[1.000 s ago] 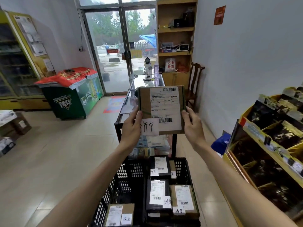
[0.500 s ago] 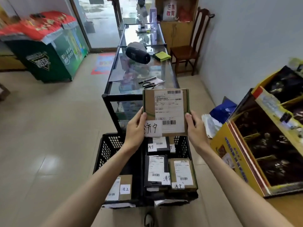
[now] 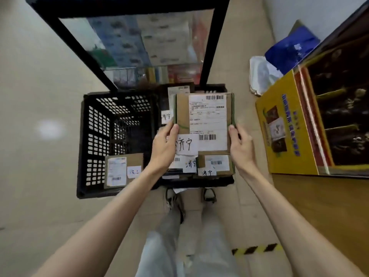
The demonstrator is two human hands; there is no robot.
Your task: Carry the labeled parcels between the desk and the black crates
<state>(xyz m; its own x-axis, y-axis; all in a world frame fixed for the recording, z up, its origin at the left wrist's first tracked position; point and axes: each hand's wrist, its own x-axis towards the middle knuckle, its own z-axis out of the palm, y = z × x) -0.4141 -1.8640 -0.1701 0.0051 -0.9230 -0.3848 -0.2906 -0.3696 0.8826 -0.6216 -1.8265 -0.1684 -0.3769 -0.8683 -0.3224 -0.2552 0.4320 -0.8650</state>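
The person holds a flat brown cardboard parcel (image 3: 203, 121) with a white shipping label and a handwritten white slip, gripping it by its lower corners: the left hand (image 3: 164, 145) curls round the lower left edge with the thumb on top beside the slip, and the right hand (image 3: 240, 145) clasps the lower right edge in the same way. The parcel hangs face-up over the right-hand black plastic crate (image 3: 196, 179), which stands on the pale tiled floor (image 3: 40, 76) and already contains several labelled parcels (how many lie underneath is hard to tell, since the held one covers most of them). Just below the held parcel a small brown labelled box (image 3: 216, 164) shows, and at its upper left a dark parcel with a white label (image 3: 166, 104) peeks out. Touching this crate on its left is a second black slatted crate (image 3: 99, 136), holding one brown parcel with a white label (image 3: 123, 169) near its front wall. Behind both crates stands a black-framed glass display counter (image 3: 139, 37). To the right a yellow cardboard display stand (image 3: 283, 124) rests on a wooden surface, with a blue bag (image 3: 289, 48) beyond it. The person's legs in pale trousers (image 3: 179, 246) and dark shoes stand just before the crates.
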